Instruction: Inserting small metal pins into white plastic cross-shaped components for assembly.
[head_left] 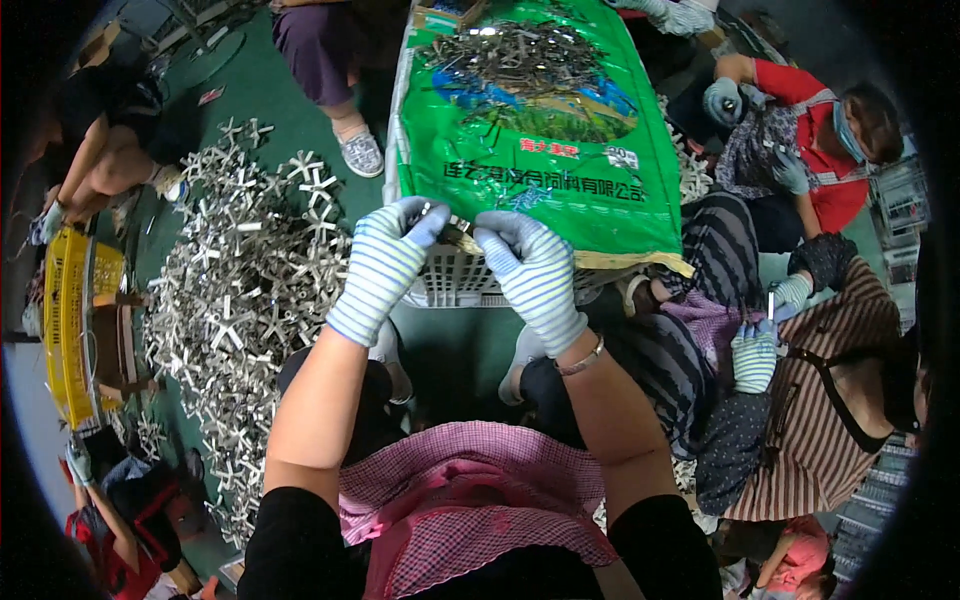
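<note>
Together, left hand and right hand pinch a metal piece above the white basket.

A small metal piece sat pinched between the gloved fingertips of the left hand and right hand, raised near the middle of the scene. It looked thin, short and dull silver-brown, lying roughly level and crosswise, its left end at the left thumb and its right end under the right fingers. Most of it was hidden by the striped gloves, so its full shape could not be told. Both hands closed on it from either side, knuckles turned far, wrists near, almost touching each other.
</note>
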